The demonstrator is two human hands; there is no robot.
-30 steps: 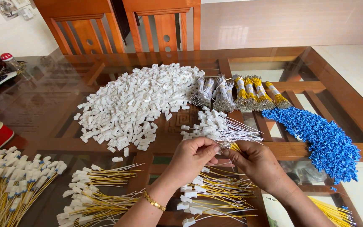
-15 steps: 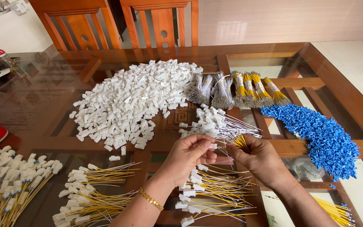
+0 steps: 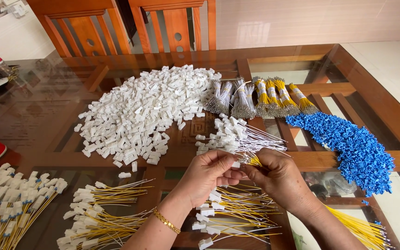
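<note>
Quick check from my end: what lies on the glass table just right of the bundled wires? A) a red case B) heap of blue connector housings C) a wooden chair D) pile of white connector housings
B: the heap of blue connector housings spreads right of the bundled wires.

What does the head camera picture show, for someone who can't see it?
Two hands, left hand and right hand, pinch thin yellow wires together above a glass table. Around them lie a white connector pile, a blue connector pile and bundled wires.
</note>
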